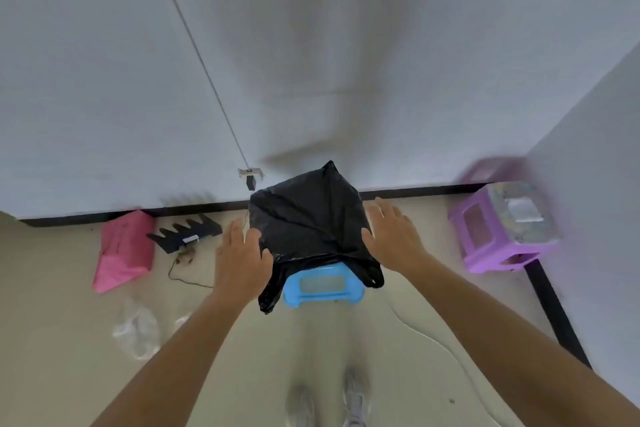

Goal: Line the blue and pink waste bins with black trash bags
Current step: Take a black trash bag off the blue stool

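Note:
A black trash bag (306, 218) billows over the top of the blue bin (323, 286), which stands on the floor by the wall. The bag's loose handles hang down the bin's left and right sides. My left hand (242, 260) lies flat against the bag's left side with fingers stretched out. On the bag's right side, my right hand (393, 236) is spread, palm toward it. Neither hand visibly pinches the plastic. The pink bin (124, 250) lies tipped on its side against the wall to the left, with no bag visible on it.
A purple plastic stool (498, 236) with a packet on top stands in the right corner. A black toothed object (187, 232) and a thin cable lie between the bins. Crumpled clear plastic (138, 329) is on the floor at left. My shoes (353, 399) are just below the blue bin.

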### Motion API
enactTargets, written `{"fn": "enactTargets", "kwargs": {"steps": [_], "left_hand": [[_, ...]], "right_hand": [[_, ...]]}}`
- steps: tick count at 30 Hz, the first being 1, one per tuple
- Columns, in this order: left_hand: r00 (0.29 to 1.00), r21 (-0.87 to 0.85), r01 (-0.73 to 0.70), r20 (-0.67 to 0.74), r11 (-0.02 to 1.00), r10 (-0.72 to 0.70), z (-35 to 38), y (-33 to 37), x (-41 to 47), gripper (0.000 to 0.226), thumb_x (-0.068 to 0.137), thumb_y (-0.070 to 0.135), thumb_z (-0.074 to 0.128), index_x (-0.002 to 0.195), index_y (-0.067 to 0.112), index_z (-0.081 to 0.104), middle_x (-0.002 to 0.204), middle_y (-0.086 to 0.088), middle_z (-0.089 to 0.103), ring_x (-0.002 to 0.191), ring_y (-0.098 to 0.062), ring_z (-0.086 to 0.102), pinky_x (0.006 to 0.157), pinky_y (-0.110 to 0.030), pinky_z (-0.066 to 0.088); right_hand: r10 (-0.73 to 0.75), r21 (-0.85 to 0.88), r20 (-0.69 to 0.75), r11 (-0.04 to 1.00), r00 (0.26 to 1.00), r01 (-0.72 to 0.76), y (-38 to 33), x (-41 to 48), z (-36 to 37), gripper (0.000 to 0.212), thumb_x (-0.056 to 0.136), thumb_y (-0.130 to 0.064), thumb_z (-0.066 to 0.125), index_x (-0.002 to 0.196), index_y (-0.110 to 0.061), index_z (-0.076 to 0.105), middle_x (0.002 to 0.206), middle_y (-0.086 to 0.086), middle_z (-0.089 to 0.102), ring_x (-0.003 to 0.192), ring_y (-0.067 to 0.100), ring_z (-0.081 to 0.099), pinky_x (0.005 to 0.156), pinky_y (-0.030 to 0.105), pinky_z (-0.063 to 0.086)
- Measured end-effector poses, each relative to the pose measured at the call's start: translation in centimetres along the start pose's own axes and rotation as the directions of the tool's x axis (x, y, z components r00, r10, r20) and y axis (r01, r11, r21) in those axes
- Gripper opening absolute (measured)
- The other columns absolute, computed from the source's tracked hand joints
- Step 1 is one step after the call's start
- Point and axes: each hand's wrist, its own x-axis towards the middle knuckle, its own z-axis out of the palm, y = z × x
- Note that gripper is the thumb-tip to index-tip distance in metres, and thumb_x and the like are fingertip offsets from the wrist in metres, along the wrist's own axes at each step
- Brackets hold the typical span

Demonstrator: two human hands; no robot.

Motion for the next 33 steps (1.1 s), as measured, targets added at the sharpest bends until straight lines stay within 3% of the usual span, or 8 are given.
{"fn": "enactTargets", "kwargs": {"steps": [7, 11, 16, 18, 21, 26, 30, 33], "left_hand": [[0.981, 0.098, -0.044, 0.190, 0.994, 0.025, 18.0, -5.6, 7.8, 0.040, 0.078, 0.012, 0.059, 0.118, 0.010, 0.058, 0.154, -0.028, 0.024, 0.142, -0.045, 0.017, 0.105, -0.056, 0.034], [0.958, 0.170, -0.119, 0.277, 0.978, 0.069, 27.7, -7.9, 9.9, 0.047, 0.080, 0.016, 0.062, 0.126, 0.022, 0.056, 0.160, -0.022, 0.006, 0.146, -0.042, 0.001, 0.113, -0.055, 0.021], [0.954, 0.147, -0.093, 0.298, 0.985, 0.045, 34.0, -9.5, 11.1, 0.063, 0.084, 0.016, 0.057, 0.143, 0.008, 0.038, 0.160, -0.014, 0.020, 0.145, -0.040, 0.012, 0.111, -0.058, 0.025], [0.972, 0.107, -0.060, 0.235, 0.992, 0.033, 33.5, -9.3, 11.2, 0.059, 0.085, 0.012, 0.055, 0.141, 0.002, 0.039, 0.155, -0.015, 0.032, 0.142, -0.039, 0.023, 0.110, -0.057, 0.029], [0.994, 0.052, -0.109, 0.033, 0.993, 0.108, 30.4, -8.8, 12.4, 0.049, 0.088, 0.016, 0.056, 0.134, 0.000, 0.048, 0.144, -0.016, 0.048, 0.134, -0.037, 0.039, 0.106, -0.051, 0.033], [0.955, -0.045, -0.152, -0.263, 0.987, 0.135, 22.2, -6.2, 17.0, 0.036, 0.093, 0.024, 0.052, 0.126, 0.009, 0.053, 0.121, -0.013, 0.060, 0.113, -0.034, 0.050, 0.093, -0.044, 0.039], [0.917, -0.112, -0.286, -0.320, 0.952, 0.238, 16.7, -2.9, 16.9, 0.040, 0.085, -0.003, 0.052, 0.123, 0.008, 0.057, 0.104, -0.016, 0.060, 0.097, -0.035, 0.054, 0.082, -0.042, 0.045], [0.905, -0.190, -0.400, -0.241, 0.897, 0.352, 13.8, 0.3, 14.2, 0.047, 0.079, -0.013, 0.052, 0.121, 0.005, 0.061, 0.101, -0.016, 0.061, 0.095, -0.035, 0.055, 0.081, -0.043, 0.048]], "right_hand": [[0.118, -0.046, 0.172, 0.993, 0.978, -0.111, 2.7, 7.4, 18.7, 0.062, 0.097, -0.033, 0.048, 0.151, -0.013, 0.026, 0.157, 0.020, 0.023, 0.143, 0.038, 0.023, 0.115, 0.048, 0.026], [0.159, -0.054, 0.100, 0.987, 0.982, -0.154, 3.2, 9.0, 27.7, 0.065, 0.092, -0.024, 0.059, 0.150, -0.014, 0.031, 0.157, 0.027, 0.017, 0.145, 0.046, 0.011, 0.116, 0.057, 0.015], [0.158, 0.001, -0.023, 0.987, 0.987, -0.158, 4.6, 10.4, 33.3, 0.023, 0.098, -0.022, 0.056, 0.116, -0.011, 0.066, 0.140, 0.022, 0.050, 0.139, 0.042, 0.033, 0.113, 0.054, 0.027], [0.158, 0.040, -0.072, 0.987, 0.985, -0.156, 4.6, 11.1, 32.8, 0.021, 0.100, -0.024, 0.052, 0.107, -0.013, 0.068, 0.126, 0.014, 0.061, 0.130, 0.037, 0.045, 0.108, 0.048, 0.033], [0.175, 0.117, -0.172, 0.981, 0.969, -0.156, 3.9, 12.6, 29.1, 0.021, 0.102, -0.025, 0.046, 0.107, -0.014, 0.064, 0.104, 0.008, 0.065, 0.098, 0.033, 0.059, 0.084, 0.042, 0.043], [0.143, 0.131, -0.356, 0.986, 0.923, -0.103, 3.1, 14.2, 20.3, 0.017, 0.102, -0.022, 0.043, 0.107, -0.014, 0.057, 0.093, 0.008, 0.063, 0.074, 0.030, 0.057, 0.065, 0.038, 0.041], [0.241, 0.154, -0.402, 0.969, 0.883, -0.194, 3.5, 10.8, 14.3, 0.018, 0.102, -0.024, 0.043, 0.109, -0.011, 0.054, 0.098, 0.010, 0.059, 0.069, 0.032, 0.058, 0.057, 0.032, 0.037], [0.332, 0.158, -0.363, 0.943, 0.871, -0.294, 4.8, 5.0, 10.2, 0.023, 0.103, -0.028, 0.041, 0.111, -0.011, 0.053, 0.103, 0.010, 0.058, 0.069, 0.034, 0.060, 0.058, 0.035, 0.043]]}}
